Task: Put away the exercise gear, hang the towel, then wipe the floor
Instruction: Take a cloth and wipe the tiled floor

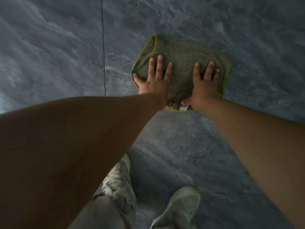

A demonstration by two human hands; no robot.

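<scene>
A grey-green cloth (179, 53) with a yellow-green hem lies bunched on the dark marbled floor (57, 47), right of the frame's middle. My left hand (153, 81) presses flat on the cloth's left part, fingers spread and straight. My right hand (203, 85) presses flat on its right part, fingers spread too. Both thumbs sit at the cloth's near edge, beside a small white tag (184, 107). Both forearms reach forward from the bottom corners.
A dark tile joint (103, 47) runs up the floor left of the cloth. My two pale sneakers (118, 179) (179, 209) stand on the floor below the arms. A small dark speck (181, 146) lies between the cloth and the shoes.
</scene>
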